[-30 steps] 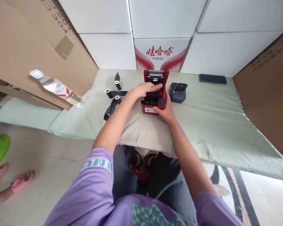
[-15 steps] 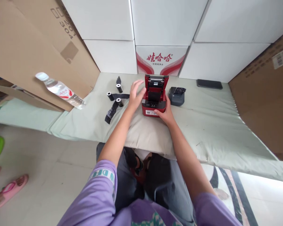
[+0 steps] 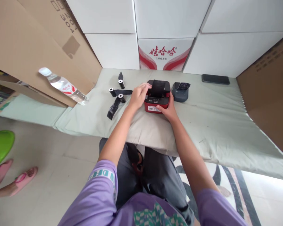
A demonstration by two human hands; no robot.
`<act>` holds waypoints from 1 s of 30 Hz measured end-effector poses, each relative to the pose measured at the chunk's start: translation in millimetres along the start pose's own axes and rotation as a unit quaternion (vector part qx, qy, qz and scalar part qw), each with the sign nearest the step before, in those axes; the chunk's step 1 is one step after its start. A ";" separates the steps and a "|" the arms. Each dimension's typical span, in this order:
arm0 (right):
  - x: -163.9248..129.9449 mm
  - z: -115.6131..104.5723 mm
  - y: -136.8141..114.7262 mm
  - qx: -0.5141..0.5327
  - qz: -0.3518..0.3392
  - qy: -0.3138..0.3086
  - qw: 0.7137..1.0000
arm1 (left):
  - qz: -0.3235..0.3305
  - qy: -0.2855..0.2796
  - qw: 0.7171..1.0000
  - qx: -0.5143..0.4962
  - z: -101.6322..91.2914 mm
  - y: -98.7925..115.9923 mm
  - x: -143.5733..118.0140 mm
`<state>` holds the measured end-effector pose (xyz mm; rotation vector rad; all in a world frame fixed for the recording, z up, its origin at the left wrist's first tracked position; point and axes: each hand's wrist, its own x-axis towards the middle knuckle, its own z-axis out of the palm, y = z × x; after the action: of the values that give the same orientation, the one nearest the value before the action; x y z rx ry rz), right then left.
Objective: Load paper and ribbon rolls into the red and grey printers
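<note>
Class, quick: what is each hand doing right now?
Left hand: fingers curled, resting on the red printer's lid, nothing grasped.
Right hand: gripping the printer's front right corner.

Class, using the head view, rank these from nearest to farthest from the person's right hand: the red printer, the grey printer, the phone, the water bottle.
From the right hand:
1. Red printer, touched by the hand.
2. Grey printer, just right of the red one.
3. Phone, far right, by the boxes.
4. Water bottle, far left.

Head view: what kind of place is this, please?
Probably a storeroom or small packing area: stacked white cartons and brown cardboard boxes surround a cloth-covered table where both hands rest on a red label printer.
</note>
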<state>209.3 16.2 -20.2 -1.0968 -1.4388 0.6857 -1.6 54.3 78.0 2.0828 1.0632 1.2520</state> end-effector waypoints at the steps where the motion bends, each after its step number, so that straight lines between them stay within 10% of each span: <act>1: -0.1 0.2 -0.7 0.000 0.001 -0.001 1.000 | -0.007 -0.007 1.000 0.009 1.0 1.7 -6.9; 30: -1.6 -5.6 -12.9 -0.072 -0.059 0.016 0.996 | -0.003 0.065 0.998 -0.022 40.9 -23.9 -37.8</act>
<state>211.5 8.8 -8.4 -1.1182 -1.5314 0.4848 15.2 36.9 22.5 1.9863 1.0862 1.4111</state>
